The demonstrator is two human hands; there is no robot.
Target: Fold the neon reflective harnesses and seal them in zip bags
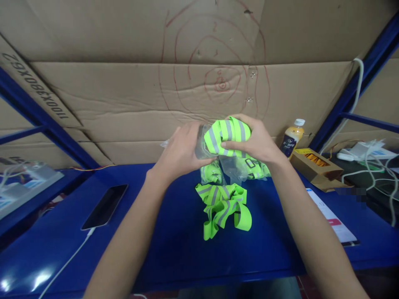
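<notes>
My right hand (254, 139) grips a folded bundle of neon-yellow reflective strap (229, 135) with grey stripes, its thumb across the front. My left hand (183, 147) is closed on a clear plastic bag (204, 143), whose mouth meets the bundle's left side; how far the bundle is inside I cannot tell. Below them, a loose reflective strap (222, 201) lies in loops on the blue table (187, 253). Behind it sit a bagged bundle (212, 172) and another yellow-green packet (255, 168) with dark lettering, partly hidden by my hands.
A dark phone (106, 207) on a white cable lies at left. To the right are a bottle (292, 137), an open cardboard box (318, 168) and a lit phone (333, 220). Power strips (31, 187) with cables stand at the sides. A cardboard wall (124, 91) closes the back.
</notes>
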